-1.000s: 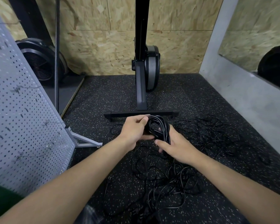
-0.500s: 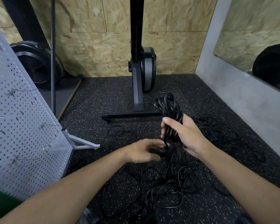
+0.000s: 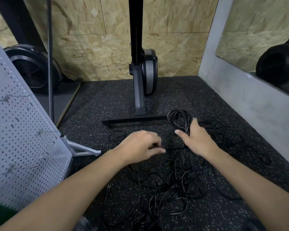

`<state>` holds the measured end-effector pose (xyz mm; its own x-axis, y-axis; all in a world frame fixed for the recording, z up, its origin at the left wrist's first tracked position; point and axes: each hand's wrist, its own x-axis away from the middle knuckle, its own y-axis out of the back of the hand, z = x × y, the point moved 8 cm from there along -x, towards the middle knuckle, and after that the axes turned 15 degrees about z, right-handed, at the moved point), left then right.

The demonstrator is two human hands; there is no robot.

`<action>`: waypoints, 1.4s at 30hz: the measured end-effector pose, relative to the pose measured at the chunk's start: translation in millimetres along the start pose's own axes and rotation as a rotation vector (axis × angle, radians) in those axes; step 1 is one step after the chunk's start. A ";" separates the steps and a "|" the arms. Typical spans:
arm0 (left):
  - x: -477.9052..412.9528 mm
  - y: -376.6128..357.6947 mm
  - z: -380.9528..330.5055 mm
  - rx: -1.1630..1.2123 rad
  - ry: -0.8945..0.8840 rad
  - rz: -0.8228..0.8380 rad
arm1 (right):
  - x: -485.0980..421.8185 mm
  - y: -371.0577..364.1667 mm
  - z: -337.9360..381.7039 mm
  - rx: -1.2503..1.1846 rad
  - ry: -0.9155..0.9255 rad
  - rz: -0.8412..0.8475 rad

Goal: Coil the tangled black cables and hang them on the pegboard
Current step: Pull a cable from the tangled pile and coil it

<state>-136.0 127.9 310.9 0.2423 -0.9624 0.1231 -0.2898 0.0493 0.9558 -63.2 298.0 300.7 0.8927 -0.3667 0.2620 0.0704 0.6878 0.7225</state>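
The right hand [image 3: 198,140] has its fingers [image 3: 195,125] clamped on one small coil [image 3: 178,120], the left hand [image 3: 140,145] pinches its loose strand [image 3: 173,148], but most black cables [image 3: 173,184] lie tangled on the floor [image 3: 107,100], and the pegboard [image 3: 18,130] at the left edge carries none yet.

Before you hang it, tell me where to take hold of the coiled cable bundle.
Grip the coil at its gathered lower end, where the right hand wraps it, coming from below. The loop stands open above the fist, so that end probably stays free to hang on the pegboard.
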 end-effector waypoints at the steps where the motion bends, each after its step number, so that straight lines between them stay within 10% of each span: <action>1: 2.3 12.0 -3.4 -0.025 -0.021 -0.073 | 0.4 -6.2 5.1 0.028 0.027 0.041; 11: 17.5 41.5 21.7 0.191 -0.047 -0.371 | 18.1 -52.2 44.4 0.200 0.200 0.397; 25: 24.1 40.4 60.5 0.486 0.182 -0.492 | 19.6 -70.9 52.6 0.164 0.321 0.448; 42: 27.7 6.7 72.6 0.879 0.331 -0.242 | 9.9 -37.7 25.0 0.047 0.103 0.229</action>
<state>-198.5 82.1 301.4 0.5957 -0.7896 0.1469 -0.7540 -0.4869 0.4409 -68.1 252.8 292.1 0.9237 -0.1375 0.3575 -0.1574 0.7145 0.6817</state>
